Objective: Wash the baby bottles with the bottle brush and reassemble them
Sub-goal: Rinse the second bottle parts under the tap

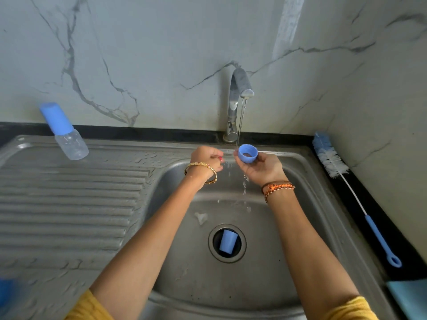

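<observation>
Under the running tap [241,88], the right hand [261,167] pinches the blue screw ring [247,153] in the stream, while the left hand [206,158] is curled beside it; whether it holds anything, I cannot tell. A wet ring could slip into the sink [300,204], where a blue cap [227,243] already sits in the drain; one capped bottle [65,132] waits far left, the bottle brush [346,183] right

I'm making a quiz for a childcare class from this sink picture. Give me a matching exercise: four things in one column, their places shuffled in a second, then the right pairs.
Things
1. blue collar ring
2. blue cap
3. bottle brush
4. capped bottle

Places
A. on the drainboard, far left
B. in the right hand, under the tap stream
C. on the dark counter right of the sink
D. in the drain opening

Pairs: 1-B, 2-D, 3-C, 4-A
</observation>
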### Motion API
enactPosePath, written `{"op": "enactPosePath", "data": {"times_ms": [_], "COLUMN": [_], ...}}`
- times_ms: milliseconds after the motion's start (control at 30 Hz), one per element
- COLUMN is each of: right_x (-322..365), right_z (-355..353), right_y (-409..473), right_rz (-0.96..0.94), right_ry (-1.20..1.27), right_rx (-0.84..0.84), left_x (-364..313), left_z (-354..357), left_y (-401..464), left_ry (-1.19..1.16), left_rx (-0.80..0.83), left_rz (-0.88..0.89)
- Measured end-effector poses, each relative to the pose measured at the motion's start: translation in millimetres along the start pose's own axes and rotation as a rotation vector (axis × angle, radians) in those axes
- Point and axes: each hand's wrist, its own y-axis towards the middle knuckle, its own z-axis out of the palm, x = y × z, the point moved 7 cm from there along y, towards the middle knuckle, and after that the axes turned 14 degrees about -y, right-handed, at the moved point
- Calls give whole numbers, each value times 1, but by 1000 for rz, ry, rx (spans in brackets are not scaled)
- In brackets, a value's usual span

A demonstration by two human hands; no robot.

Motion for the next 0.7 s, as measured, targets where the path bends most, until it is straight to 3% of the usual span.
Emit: {"op": "enactPosePath", "data": {"times_ms": [100,267,367,500,600,700], "right_x": [0,-7,11,20,24,26], "right_z": [10,13,-2,22,26,19], "right_y": [10,19,21,17,10,-3], "right_rz": [2,-49,-273,-482,-566,-587], "right_ry": [-64,-455,-947,-1504,-1729,-1746], "right_rx": [-8,-28,-221,-113,-113,-89], "left_x": [1,20,32,33,31,31], "left_z": [0,-11,-9,16,21,18], "left_y": [8,13,10,2,0,-6], "left_ry": [-1,11,-132,-411,-506,-466], "left_rx": [-43,-87,-44,36,-3,20], "left_rz": [6,-29,-135,-327,-362,-320]}}
